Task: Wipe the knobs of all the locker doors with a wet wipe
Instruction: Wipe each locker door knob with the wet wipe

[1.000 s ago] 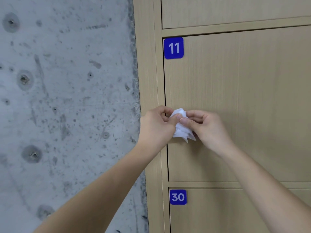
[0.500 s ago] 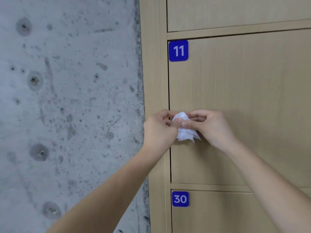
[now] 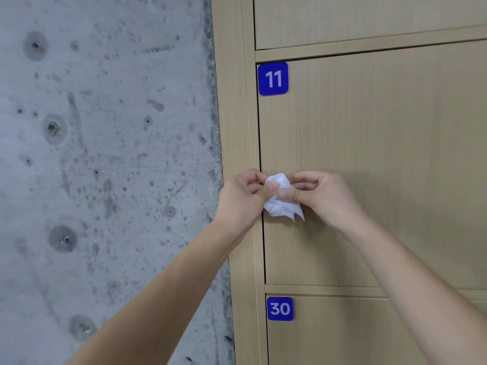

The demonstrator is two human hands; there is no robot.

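Bare concrete wall left, light-wood locker door 11 (image 3: 369, 167) ahead: my left hand (image 3: 243, 197) and right hand (image 3: 320, 194) both pinch the crumpled white wet wipe (image 3: 282, 204) at its left edge, knob hidden, probably mid-wipe; door 30 (image 3: 342, 333) next.

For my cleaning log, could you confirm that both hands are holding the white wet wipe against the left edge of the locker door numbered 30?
Not quite: the door is numbered 11, not 30. In the head view, the left hand and right hand hold the white wet wipe at its left edge.

Even soft light, sharp, wide-angle edge bending.
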